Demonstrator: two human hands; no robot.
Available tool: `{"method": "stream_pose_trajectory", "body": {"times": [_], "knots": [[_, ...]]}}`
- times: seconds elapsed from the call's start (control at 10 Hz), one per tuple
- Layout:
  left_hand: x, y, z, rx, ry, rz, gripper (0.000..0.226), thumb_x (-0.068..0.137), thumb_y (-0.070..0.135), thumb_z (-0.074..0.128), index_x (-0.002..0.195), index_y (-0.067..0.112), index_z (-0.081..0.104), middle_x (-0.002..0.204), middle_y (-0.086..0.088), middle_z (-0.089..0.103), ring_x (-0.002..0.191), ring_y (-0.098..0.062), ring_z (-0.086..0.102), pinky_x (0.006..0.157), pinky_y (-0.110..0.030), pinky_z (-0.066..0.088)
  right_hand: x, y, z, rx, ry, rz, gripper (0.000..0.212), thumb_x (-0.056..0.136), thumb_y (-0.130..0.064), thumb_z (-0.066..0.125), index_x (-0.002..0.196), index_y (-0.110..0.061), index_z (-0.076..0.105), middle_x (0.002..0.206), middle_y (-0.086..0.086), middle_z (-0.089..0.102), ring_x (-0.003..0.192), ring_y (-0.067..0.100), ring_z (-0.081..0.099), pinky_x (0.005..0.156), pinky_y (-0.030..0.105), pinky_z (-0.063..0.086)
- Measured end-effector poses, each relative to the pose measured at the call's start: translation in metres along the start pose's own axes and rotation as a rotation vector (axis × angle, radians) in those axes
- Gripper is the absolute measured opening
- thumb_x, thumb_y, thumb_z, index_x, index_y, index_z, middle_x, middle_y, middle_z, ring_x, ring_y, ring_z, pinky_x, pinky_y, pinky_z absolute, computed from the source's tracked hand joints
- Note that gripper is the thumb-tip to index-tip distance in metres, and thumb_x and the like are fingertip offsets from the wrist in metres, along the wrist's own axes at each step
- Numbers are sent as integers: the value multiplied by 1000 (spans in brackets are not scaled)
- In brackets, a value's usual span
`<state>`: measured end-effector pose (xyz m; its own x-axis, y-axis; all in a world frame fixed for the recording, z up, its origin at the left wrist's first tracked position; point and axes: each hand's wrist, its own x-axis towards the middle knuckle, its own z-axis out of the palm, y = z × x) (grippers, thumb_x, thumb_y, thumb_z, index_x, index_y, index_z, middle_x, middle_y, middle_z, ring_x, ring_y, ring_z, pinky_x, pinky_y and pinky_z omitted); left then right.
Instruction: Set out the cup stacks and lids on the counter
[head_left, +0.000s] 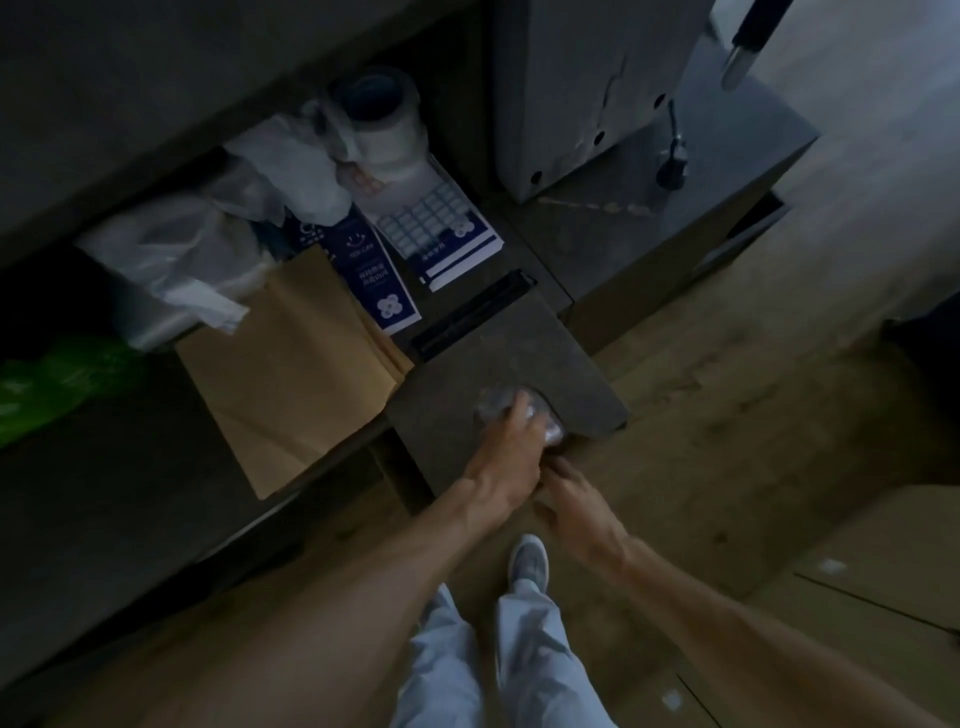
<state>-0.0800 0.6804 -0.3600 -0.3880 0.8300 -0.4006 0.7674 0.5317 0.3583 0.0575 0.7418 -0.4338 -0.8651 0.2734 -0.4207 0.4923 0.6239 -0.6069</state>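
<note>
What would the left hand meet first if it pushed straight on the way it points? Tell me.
The left hand points up and away across the dark counter corner, its fingers already on a clear plastic-wrapped stack. Beyond that, probably the black slot, then the blue leaflets; depth is unclear.

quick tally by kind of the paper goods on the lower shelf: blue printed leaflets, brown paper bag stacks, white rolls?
Blue printed leaflets: 2, a narrow strip and a wider booklet stack
Brown paper bag stacks: 1
White rolls: 1
Total: 4
</note>
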Motion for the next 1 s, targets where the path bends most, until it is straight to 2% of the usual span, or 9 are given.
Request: {"method": "stream_pose_trajectory", "body": {"times": [0.1,0.2,0.3,0.5,0.6,0.7,0.8,0.9,1.0], "knots": [[13,13,15,148,-127,-40,39,98,8,45,137,12,48,150,-17,26,130,-33,44,105,-40,39,-25,21,9,-24,19,1,27,84,-10,59,110,-15,64,115,2,56,89,27,60,72,44,53],[28,8,35,472,-395,-72,62,99,31,42,154,24,15,162,-19,-2,148,-44,3,115,-63,5,-31,28,8,-41,55,-4,28,93,-12,56,117,-22,64,121,-3,58,95,20,59,78,35,53],[30,1,40,572,-534,-40,74,96,43,42,156,27,2,163,-17,-10,147,-43,-12,111,-69,-5,-32,24,4,-55,66,-7,31,94,-11,56,121,-24,62,120,-4,58,95,18,59,77,33,53],[7,-9,10,393,-88,49,47,96,41,40,140,24,45,150,-16,34,138,-34,31,116,-55,16,-7,7,-4,-31,67,-11,25,93,-9,54,116,-14,63,117,3,58,92,29,61,70,37,49],[-9,-16,-8,237,39,37,47,95,33,46,141,25,43,152,-9,33,141,-25,30,121,-43,15,25,-13,-4,-14,89,-45,32,96,-10,53,128,-9,57,127,9,56,102,31,61,73,29,41],[-25,-23,-27,91,88,-26,50,98,24,47,147,27,35,157,-5,25,145,-21,22,122,-39,16,60,-34,-12,179,87,8,34,100,-14,51,134,-9,55,128,8,58,117,26,56,96,28,47],[-49,-22,-49,-79,172,-105,50,99,24,47,147,31,34,154,0,28,142,-15,27,114,-28,25,77,-40,-11,213,63,-30,28,98,-24,59,126,-19,59,121,-2,63,109,12,61,95,29,53],[-84,-15,-69,-269,252,-234,40,100,25,48,139,34,46,148,10,34,131,2,33,98,-11,30,69,-36,-8,182,66,-16,24,95,-26,57,119,-25,60,121,-5,62,105,7,60,91,31,54],[-127,-2,-79,-416,307,-357,33,101,28,48,133,35,52,141,19,36,116,15,30,78,2,30,34,-35,-7,143,143,74,29,90,-11,54,117,-20,60,121,1,58,99,12,55,81,25,50]]}}
